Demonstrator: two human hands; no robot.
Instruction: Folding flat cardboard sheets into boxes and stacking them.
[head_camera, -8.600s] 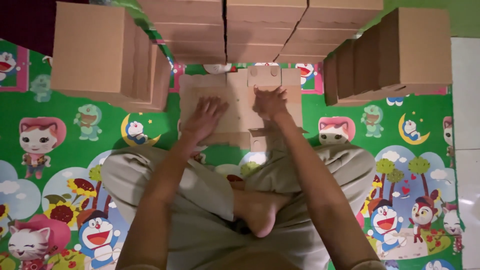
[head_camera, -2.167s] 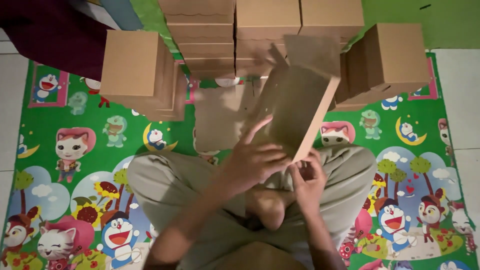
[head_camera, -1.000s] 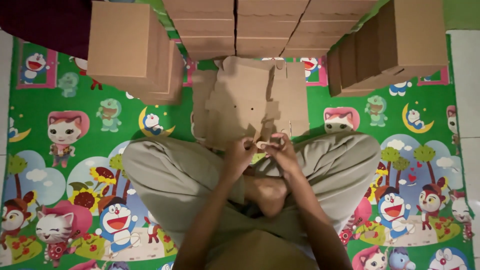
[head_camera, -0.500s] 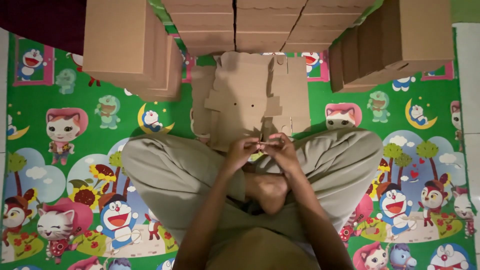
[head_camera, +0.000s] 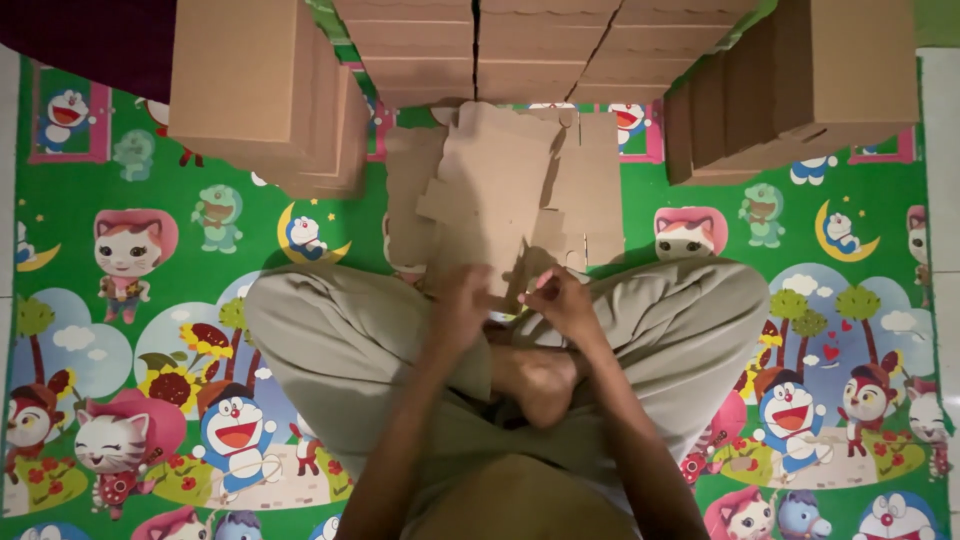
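I sit cross-legged on a green cartoon play mat (head_camera: 140, 330). A flat, unfolded brown cardboard box blank (head_camera: 490, 190) lies in front of my knees on a low pile of similar blanks. My left hand (head_camera: 462, 305) grips the blank's near edge. My right hand (head_camera: 560, 300) pinches a flap at the same edge, just right of the left hand. Both hands are close together above my crossed ankles, with my bare foot (head_camera: 545, 385) below them.
Stacks of folded brown cardboard boxes ring the space: one at the back left (head_camera: 255, 85), a wide one at the back centre (head_camera: 530, 45), one at the back right (head_camera: 800, 85). White tiled floor (head_camera: 940, 200) shows at the right edge.
Eight seconds ago both hands pressed flat on the pile. Then they lifted a blank upright, and it now lies flat again with my hands pulled back to its near edge.
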